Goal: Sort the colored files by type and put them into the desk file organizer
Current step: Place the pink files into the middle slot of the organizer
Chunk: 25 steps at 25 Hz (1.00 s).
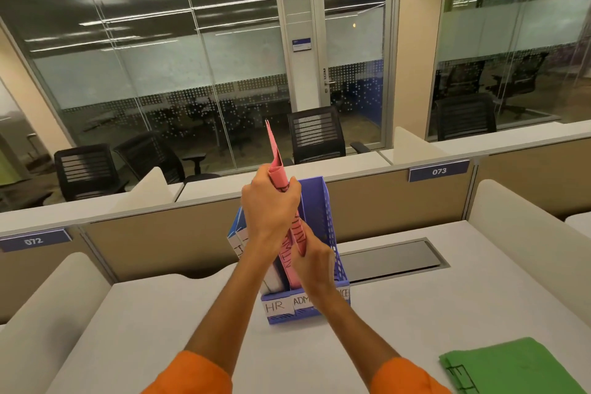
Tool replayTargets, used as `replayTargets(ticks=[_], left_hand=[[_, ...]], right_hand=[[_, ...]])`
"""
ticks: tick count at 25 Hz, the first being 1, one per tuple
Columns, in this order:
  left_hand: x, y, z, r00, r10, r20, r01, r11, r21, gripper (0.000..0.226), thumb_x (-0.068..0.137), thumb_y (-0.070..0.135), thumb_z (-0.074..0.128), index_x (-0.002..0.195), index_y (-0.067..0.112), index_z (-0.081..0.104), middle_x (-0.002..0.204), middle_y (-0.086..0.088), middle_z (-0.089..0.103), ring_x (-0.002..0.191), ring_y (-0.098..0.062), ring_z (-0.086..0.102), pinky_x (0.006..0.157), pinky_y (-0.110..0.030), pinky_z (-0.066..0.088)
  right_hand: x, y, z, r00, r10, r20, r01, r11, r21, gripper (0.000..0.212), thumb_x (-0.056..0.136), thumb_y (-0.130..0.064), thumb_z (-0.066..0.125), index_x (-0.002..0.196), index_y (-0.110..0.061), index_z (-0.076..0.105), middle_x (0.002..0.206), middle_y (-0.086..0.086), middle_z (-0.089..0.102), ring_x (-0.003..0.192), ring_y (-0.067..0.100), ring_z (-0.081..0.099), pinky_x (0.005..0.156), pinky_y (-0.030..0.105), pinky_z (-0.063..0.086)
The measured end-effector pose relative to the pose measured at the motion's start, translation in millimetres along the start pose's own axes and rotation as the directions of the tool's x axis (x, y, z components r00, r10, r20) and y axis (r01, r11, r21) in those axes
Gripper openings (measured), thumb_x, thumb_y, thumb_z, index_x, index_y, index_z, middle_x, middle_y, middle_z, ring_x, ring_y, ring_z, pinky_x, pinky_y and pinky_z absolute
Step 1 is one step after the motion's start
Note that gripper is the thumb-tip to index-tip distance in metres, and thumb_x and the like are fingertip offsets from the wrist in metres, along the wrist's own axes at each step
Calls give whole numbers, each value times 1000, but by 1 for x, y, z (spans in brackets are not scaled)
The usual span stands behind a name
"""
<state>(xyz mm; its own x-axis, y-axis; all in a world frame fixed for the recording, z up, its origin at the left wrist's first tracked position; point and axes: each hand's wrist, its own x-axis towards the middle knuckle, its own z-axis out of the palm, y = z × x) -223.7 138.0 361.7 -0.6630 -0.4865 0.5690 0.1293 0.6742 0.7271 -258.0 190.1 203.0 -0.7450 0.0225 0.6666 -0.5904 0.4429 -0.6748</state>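
Observation:
A blue desk file organizer stands on the white desk, its front labels reading HR, ADM and a partly hidden third. Blue and white files stand in its left slot. A pink file stands upright in the middle slot, another pink file beside it. My left hand grips the pink file high up. My right hand pinches its lower edge near the organizer's front. A stack of green files lies flat at the desk's near right corner.
A dark cable hatch is set into the desk right of the organizer. Beige partitions with number plates 072 and 073 close the desk's back. Curved white dividers flank both sides. Office chairs stand beyond.

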Motion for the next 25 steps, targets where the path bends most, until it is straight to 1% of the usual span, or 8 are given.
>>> replayTargets(ticks=[3, 7, 9, 11, 15, 20, 23, 25], left_hand=[[18, -15, 13, 998, 16, 54, -18, 999, 32, 27, 87, 29, 68, 109, 16, 61, 88, 4, 65, 76, -16, 64, 70, -35, 61], [34, -49, 33, 993, 21, 120, -24, 999, 23, 38, 86, 30, 71, 117, 20, 52, 106, -1, 69, 81, -17, 67, 67, -32, 62], [36, -65, 42, 988, 28, 153, -33, 999, 30, 37, 86, 28, 70, 115, 22, 49, 105, 0, 69, 77, -14, 67, 63, -24, 60], [35, -80, 52, 984, 35, 173, -43, 998, 42, 37, 87, 28, 69, 115, 24, 46, 107, 1, 67, 77, -14, 67, 62, -19, 58], [41, -103, 67, 989, 23, 148, -30, 999, 44, 39, 88, 30, 67, 120, 25, 44, 107, -2, 66, 77, -17, 67, 68, -30, 63], [49, -105, 75, 988, 58, 146, -60, 998, 10, 43, 90, 26, 66, 125, 27, 40, 110, 0, 65, 82, -18, 68, 70, -29, 63], [42, -107, 79, 983, 74, 170, -76, 997, 5, 53, 90, 26, 66, 136, 28, 39, 104, 12, 60, 79, -10, 66, 68, -12, 57], [35, -111, 82, 979, 72, 192, -72, 997, -6, 58, 90, 24, 66, 141, 28, 39, 104, 13, 60, 79, -5, 65, 64, -2, 50]], right_hand=[[9, 15, 19, 999, 40, 16, -41, 999, 19, 51, 92, -43, 36, 133, -17, 52, 102, 2, 72, 79, 14, 70, 72, 26, 60], [9, 45, 47, 996, 87, 37, -88, 996, 17, 48, 93, -35, 41, 136, -17, 48, 102, 3, 72, 77, 15, 70, 69, 28, 61], [4, 58, 57, 993, 106, 56, -106, 994, 12, 50, 92, -40, 41, 137, -19, 47, 101, 3, 72, 76, 14, 69, 69, 28, 60], [0, 68, 64, 989, 122, 79, -123, 992, 13, 51, 91, -40, 54, 136, -18, 48, 97, 3, 73, 75, 14, 70, 71, 27, 60], [4, 78, 77, 988, 127, 85, -131, 990, 43, 51, 86, -28, 66, 133, -14, 52, 92, 2, 73, 72, 13, 69, 71, 23, 58], [14, 86, 85, 986, 153, 64, -156, 987, 40, 48, 87, -29, 65, 131, -12, 54, 85, 1, 73, 66, 12, 68, 65, 21, 58], [8, 96, 92, 975, 207, 83, -210, 978, 18, 48, 87, -38, 63, 130, -18, 55, 85, -3, 72, 65, 11, 67, 66, 22, 59], [0, 106, 97, 962, 250, 111, -248, 968, -33, 49, 87, -43, 62, 130, -23, 54, 82, -7, 71, 64, 9, 65, 65, 23, 58]])
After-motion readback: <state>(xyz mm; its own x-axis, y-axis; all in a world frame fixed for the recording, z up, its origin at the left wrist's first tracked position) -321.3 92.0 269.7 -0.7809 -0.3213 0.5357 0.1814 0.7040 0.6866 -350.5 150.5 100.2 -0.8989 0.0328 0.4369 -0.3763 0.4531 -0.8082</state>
